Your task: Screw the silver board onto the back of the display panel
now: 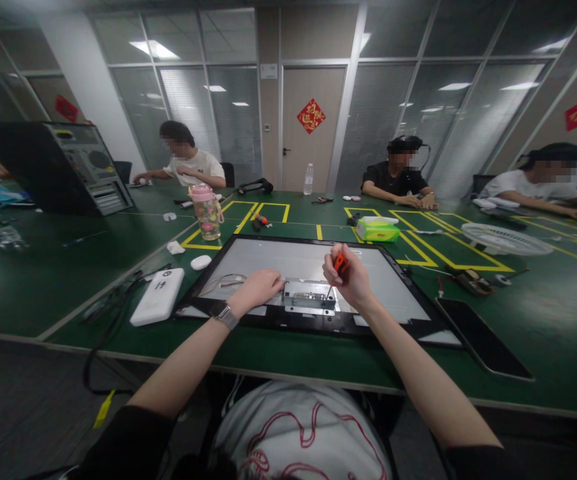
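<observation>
A flat display panel point(268, 257) with a black frame lies on the green table before me, its grey back facing up. At its near edge sits a metal bracket point(298, 307). My right hand point(353, 280) is closed around the orange-and-black handle of a screwdriver point(340, 263). The shaft points down, its tip at the right part of the bracket. My left hand point(258, 292) lies low on the panel, fingers together against the bracket's left edge; the fingertips are partly hidden. Thin wires point(226, 280) run across the panel left of that hand.
Left of the panel are a white power bank point(157, 297), black cables point(113, 300) and a pink-lidded bottle point(207, 213). To the right lies a black tablet-like slab point(483, 337). Behind stand a tissue pack point(377, 229) and a white fan grille point(506, 238). Several people sit across the table.
</observation>
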`<state>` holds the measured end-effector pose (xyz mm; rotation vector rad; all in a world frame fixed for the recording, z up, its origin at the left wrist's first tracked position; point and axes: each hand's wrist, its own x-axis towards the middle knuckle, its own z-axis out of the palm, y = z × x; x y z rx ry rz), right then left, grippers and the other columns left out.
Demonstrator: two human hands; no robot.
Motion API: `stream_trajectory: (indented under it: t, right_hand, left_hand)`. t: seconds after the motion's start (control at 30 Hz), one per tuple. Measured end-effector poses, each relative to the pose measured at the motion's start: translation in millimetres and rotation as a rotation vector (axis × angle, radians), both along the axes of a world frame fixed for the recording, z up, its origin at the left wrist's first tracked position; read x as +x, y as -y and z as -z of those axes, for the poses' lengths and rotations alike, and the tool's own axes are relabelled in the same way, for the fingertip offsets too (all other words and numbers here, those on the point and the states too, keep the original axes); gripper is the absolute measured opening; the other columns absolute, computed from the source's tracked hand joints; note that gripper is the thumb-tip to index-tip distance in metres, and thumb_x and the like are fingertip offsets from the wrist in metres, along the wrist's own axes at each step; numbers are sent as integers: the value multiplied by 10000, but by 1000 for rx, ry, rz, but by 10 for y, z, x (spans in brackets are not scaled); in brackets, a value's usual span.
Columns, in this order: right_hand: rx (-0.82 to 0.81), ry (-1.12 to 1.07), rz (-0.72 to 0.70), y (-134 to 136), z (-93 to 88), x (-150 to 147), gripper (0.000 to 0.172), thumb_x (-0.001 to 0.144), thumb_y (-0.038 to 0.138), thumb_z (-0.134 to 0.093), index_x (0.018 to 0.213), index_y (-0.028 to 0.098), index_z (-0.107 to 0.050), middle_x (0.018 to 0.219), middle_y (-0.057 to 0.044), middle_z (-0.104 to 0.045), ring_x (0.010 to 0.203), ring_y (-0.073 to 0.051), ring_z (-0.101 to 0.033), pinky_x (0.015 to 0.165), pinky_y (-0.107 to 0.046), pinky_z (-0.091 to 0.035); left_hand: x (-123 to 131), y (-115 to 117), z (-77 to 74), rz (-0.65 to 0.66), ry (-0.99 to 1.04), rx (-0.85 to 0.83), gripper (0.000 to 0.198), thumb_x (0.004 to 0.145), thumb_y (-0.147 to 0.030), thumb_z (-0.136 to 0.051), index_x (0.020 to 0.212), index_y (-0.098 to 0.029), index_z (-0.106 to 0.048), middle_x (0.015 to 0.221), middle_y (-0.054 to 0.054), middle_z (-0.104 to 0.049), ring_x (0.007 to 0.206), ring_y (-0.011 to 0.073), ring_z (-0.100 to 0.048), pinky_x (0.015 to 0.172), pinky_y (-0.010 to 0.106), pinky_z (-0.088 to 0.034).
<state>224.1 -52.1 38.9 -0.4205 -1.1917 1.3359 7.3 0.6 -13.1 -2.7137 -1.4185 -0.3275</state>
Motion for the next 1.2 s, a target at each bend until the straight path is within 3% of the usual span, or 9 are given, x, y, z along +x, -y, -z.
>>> stream_trajectory:
  t: [0.23,0.5,0.87,1.07,1.2]
  right_hand:
    - [-45,-4,11,-26,3,-1,490,817,612,-546,596,186,-446,430,60,-405,330,-45,-283,352,-181,-192]
    - [11,-47,-5,-3,5,-1,329,827,520,-568,740,231,-437,427,95,-354,342,-60,-204,371,-171,-180]
    - [-35,-42,41,-46,26,-4,478,832,617,-528,628,188,-478,459,50,-447,337,-49,-301,347,-180,-202]
    - [10,-93,44,-40,38,-9,377,823,583,-562,741,222,-488,438,87,-387,329,-50,-213,351,-165,-158]
    - [-8,-78,52,-46,38,-3,386,816,558,-580,685,212,-470,450,77,-412,324,-47,-241,344,-169,-164]
  left_hand:
    - [2,3,-1,-3,-3,4,334,951,-348,-364,813,-166,-607,855,86,-669,795,212,-623,669,284,-411]
    - [4,7,-3,-6,-2,3,338,953,-352,-358,827,-166,-610,859,87,-669,791,211,-621,665,282,-408]
    - [3,0,-5,2,-1,4,337,951,-355,-363,825,-167,-611,860,87,-669,779,207,-616,659,282,-404]
    - [14,11,-15,-10,-13,-3,340,949,-352,-368,822,-161,-620,864,90,-671,791,207,-622,659,282,-407]
    - [16,22,-32,-15,-16,-10,344,949,-350,-364,823,-162,-623,861,96,-674,777,206,-620,660,283,-406]
